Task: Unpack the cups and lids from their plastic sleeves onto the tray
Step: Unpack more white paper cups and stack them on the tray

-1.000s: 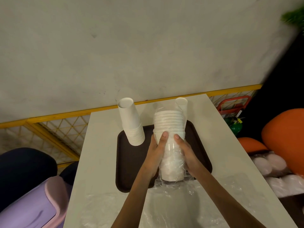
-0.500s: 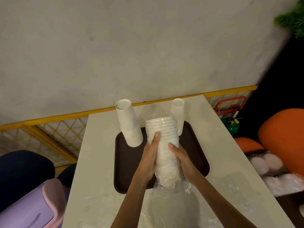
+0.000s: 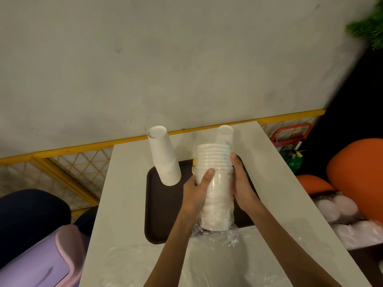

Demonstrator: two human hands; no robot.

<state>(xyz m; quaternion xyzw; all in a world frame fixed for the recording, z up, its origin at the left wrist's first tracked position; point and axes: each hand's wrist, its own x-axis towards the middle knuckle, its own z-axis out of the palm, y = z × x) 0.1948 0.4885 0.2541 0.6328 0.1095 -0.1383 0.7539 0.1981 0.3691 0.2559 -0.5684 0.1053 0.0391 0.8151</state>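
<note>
Right hand [image 3: 243,189] has slid off the front of the sleeved stack [image 3: 215,162] and round to its 3 o'clock side, and its thumb tip now sits higher, up among the ribbed rims. Left hand [image 3: 194,195] has hardly shifted: it grips the stack from 9 o'clock, with its thumb across the front just under the rims. The stack also stands a bit straighter than half a second ago.

So both hands are holding the stack between them. On the right hand only the thumb and the back of the hand show; the other fingers are hidden behind the stack.

The stack is upright over the 5 o'clock part of the brown tray [image 3: 163,214]. Its top rims are bare and the lower part is wrapped in the clear sleeve [image 3: 215,235], which bunches up at the tray's 6 o'clock edge.

On writing, there's a small yellow label [image 3: 194,165] on the stack at about 9 o'clock, but the print is too small to read.

An upside-down pile of white cups [image 3: 165,160] stands on the tray at 11 o'clock, and the back cups [image 3: 225,134] peek out behind the held stack at 1 o'clock. The tray sits on a white table [image 3: 128,193], with loose film [image 3: 134,264] at the table's 6 o'clock end.
</note>
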